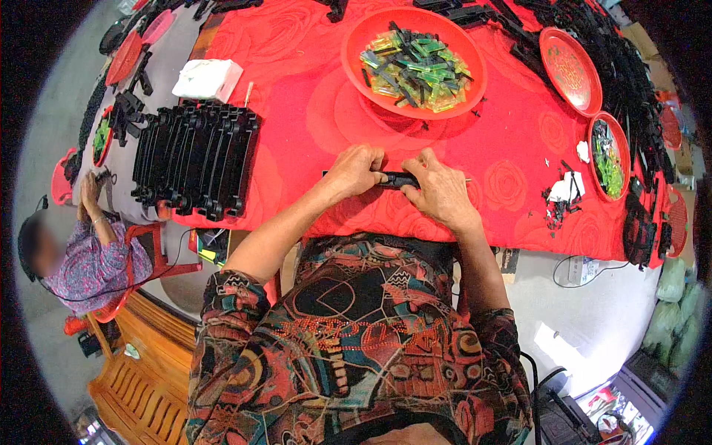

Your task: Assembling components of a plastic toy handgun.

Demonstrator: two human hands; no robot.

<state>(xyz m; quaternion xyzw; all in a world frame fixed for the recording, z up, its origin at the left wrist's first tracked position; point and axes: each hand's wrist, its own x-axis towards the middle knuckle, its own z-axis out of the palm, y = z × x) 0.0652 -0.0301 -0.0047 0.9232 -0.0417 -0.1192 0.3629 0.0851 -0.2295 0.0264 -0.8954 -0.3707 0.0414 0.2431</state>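
Both my hands are closed on one long, narrow black plastic part (399, 179) just above the red cloth. My left hand (354, 170) grips its left end, thumb pressed along it. On its right end are the fingers and thumb of my right hand (443, 194), which hide much of it. A thin light tip sticks out beyond my right hand; I cannot tell what it belongs to. Past my hands stands a red basin (351, 70) of yellow, green and black small strips. Left of my left forearm, several similar black parts (196, 159) lie side by side in a stack.
A white tissue pack (208, 79) lies behind the stack. To the right are a red plate (571, 70), a red bowl of strips (597, 137) and black scraps on white paper (567, 189). Black parts heap along the far right edge. Another person (96, 252) sits at far left.
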